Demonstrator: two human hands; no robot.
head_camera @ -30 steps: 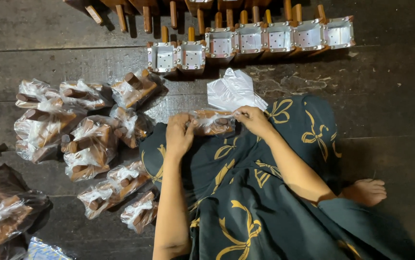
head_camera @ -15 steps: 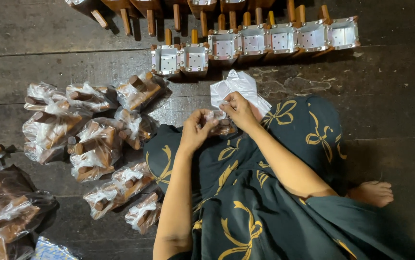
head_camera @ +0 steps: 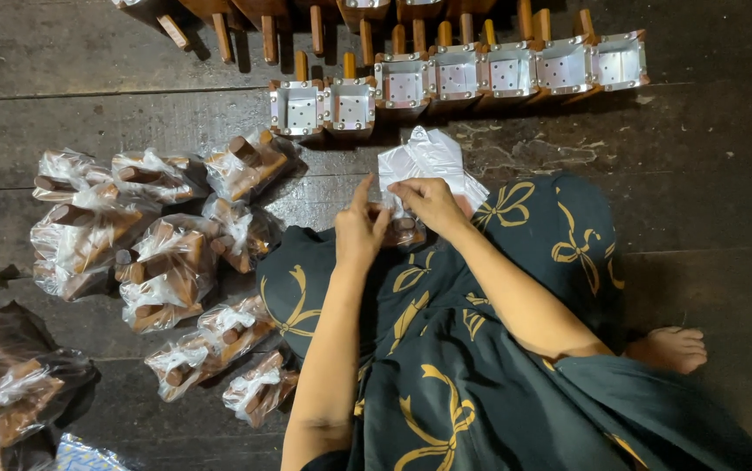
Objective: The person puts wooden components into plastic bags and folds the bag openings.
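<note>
Hands meet over the lap: the left hand [head_camera: 360,234] and the right hand [head_camera: 428,202] both pinch a small clear plastic packet [head_camera: 402,228] with brown wooden pieces inside, held between them just above the dark green cloth with yellow bows [head_camera: 445,349]. The left hand's fingers are closed on the packet's near-left end and the right hand's fingers are closed on its top, where a white crumpled bag mouth [head_camera: 430,159] sticks out away from the person toward the far side. The packet's long axis runs roughly left to right between the two hands; the right hand sits slightly farther out than the left. To the person's left on the dark wooden floor [head_camera: 707,209] lies a heap of filled clear packets [head_camera: 158,253], each showing brown blocks. Beyond the hands stands a row of square metal-lined wooden moulds [head_camera: 480,74] with wooden handles, open sides up.
</note>
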